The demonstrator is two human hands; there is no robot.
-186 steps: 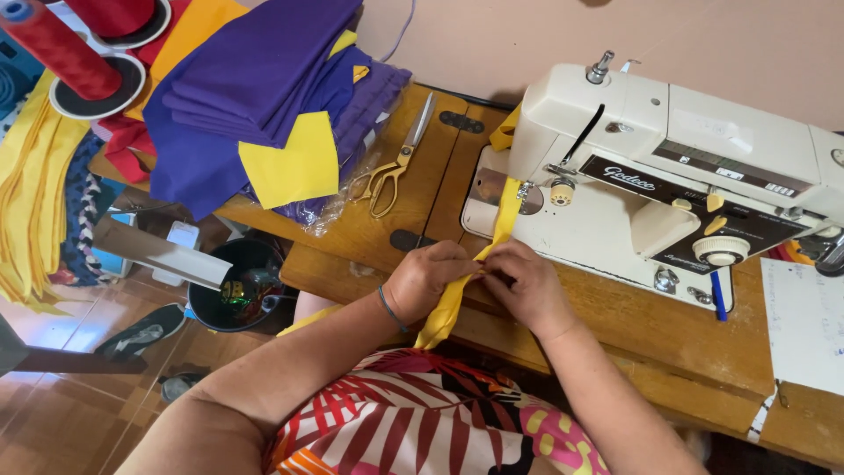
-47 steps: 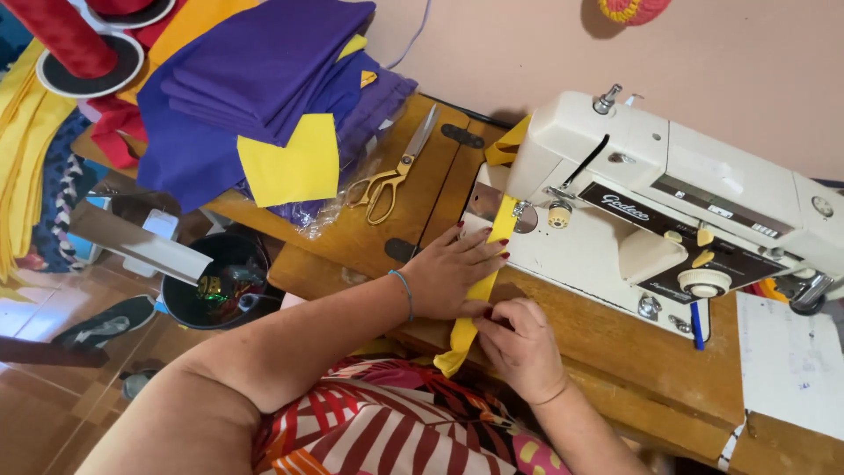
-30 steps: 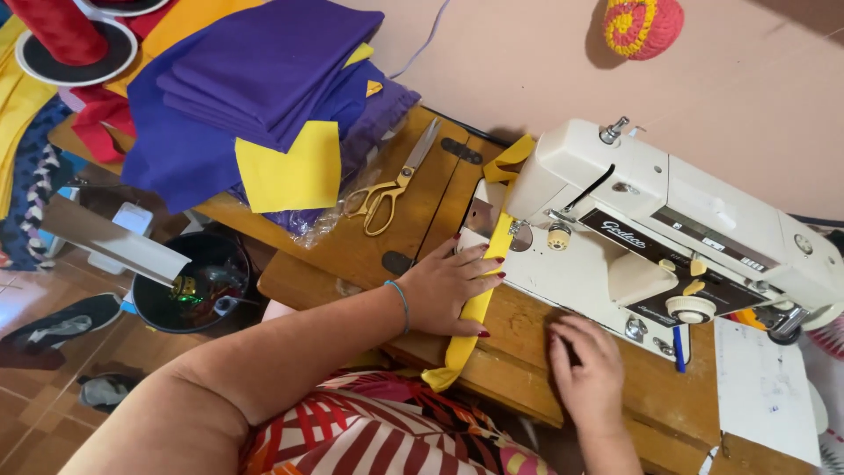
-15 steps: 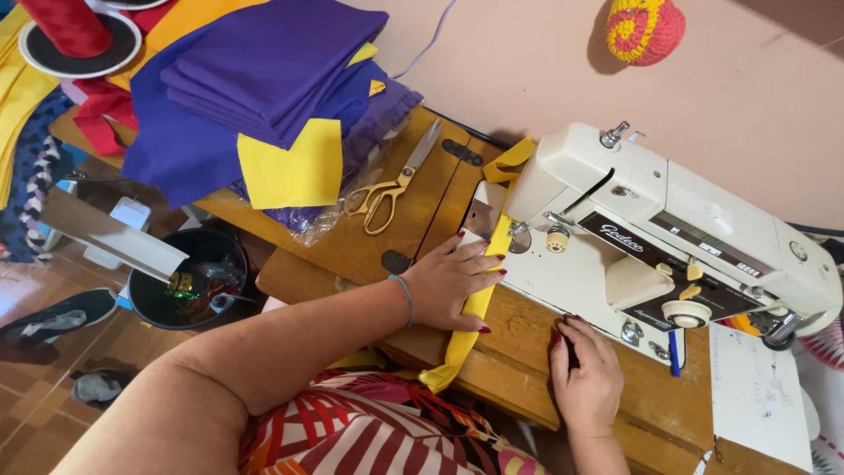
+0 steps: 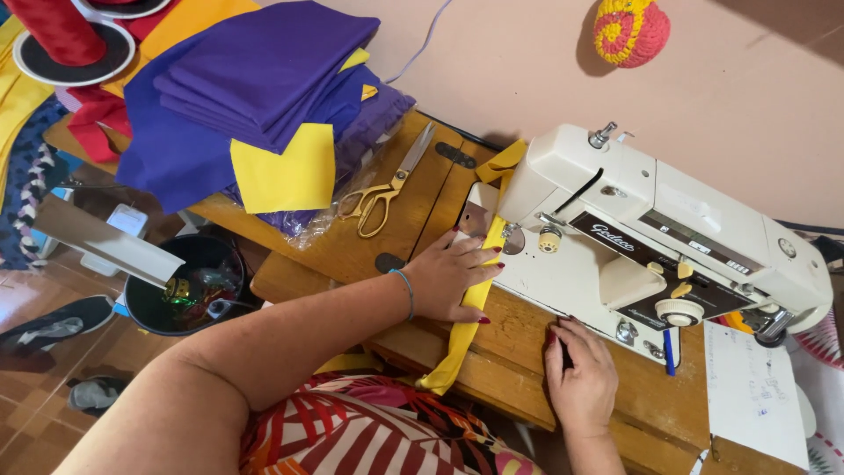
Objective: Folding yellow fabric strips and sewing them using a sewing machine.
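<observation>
My left hand [image 5: 453, 280] lies flat on a long yellow fabric strip [image 5: 464, 334], fingers spread, pressing it to the wooden table. The strip runs from under the needle area of a white sewing machine [image 5: 651, 242] down over the table's front edge. My right hand [image 5: 580, 374] rests on the table below the machine's front, fingers curled around a small dark object that I cannot make out.
Gold-handled scissors [image 5: 387, 189] lie left of the machine. A stack of purple and yellow cloth [image 5: 255, 105] fills the table's far left. A black bin [image 5: 189, 286] stands on the floor. A white paper [image 5: 756, 396] lies at the right. A crocheted ball [image 5: 631, 31] hangs on the wall.
Both hands were pinching the strip at the table edge. My left hand then flattened on it near the machine, and my right hand moved right to the machine's front.
</observation>
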